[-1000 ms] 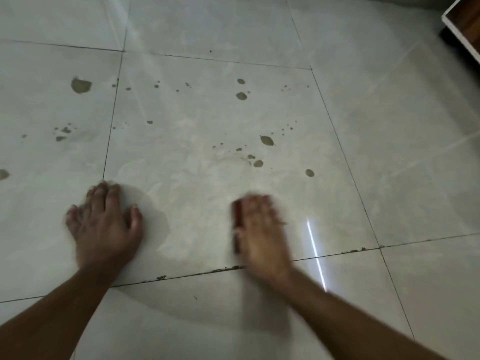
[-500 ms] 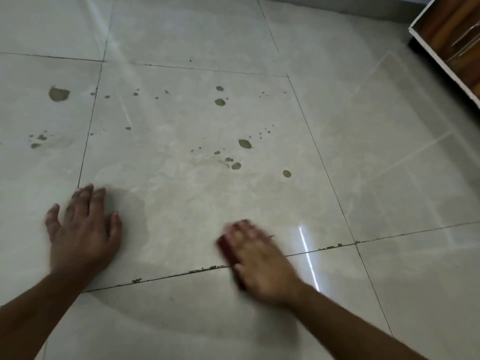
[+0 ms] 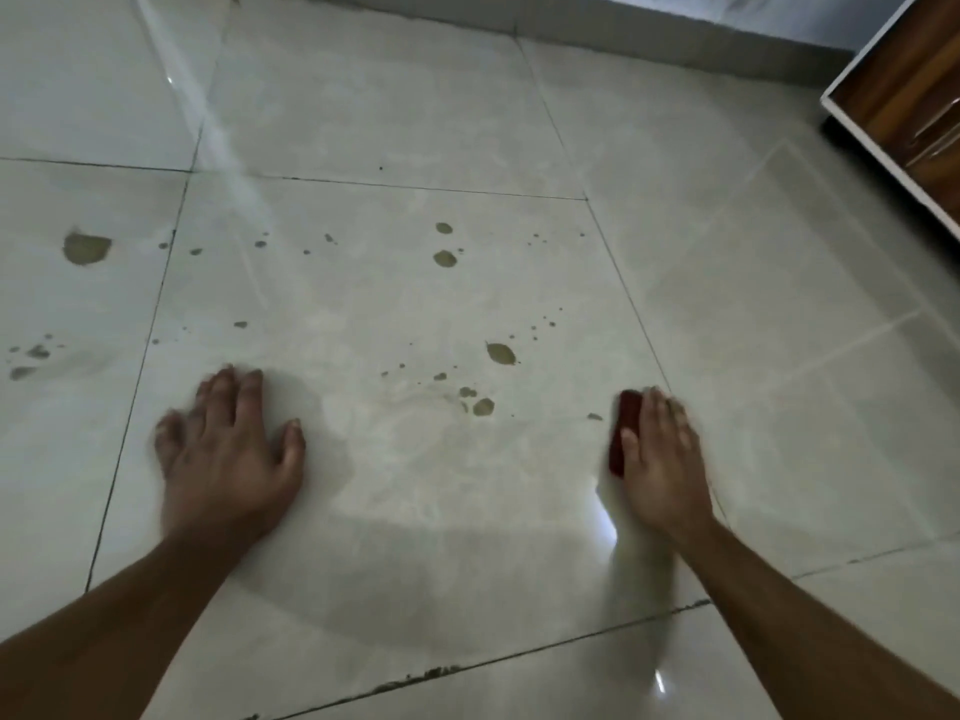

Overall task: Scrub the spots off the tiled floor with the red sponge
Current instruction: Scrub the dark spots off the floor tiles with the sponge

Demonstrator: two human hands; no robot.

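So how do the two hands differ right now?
The left hand is bare, fingers spread flat on the floor; the right hand covers the red sponge, fingers together. The left sits far from the small spot that the right nearly touches. Both are palm-down on the same tile.

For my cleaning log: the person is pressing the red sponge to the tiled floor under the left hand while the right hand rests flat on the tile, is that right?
Not quite: the hands are swapped. The head view shows the red sponge under the right hand, while the left hand rests flat on the tiled floor.
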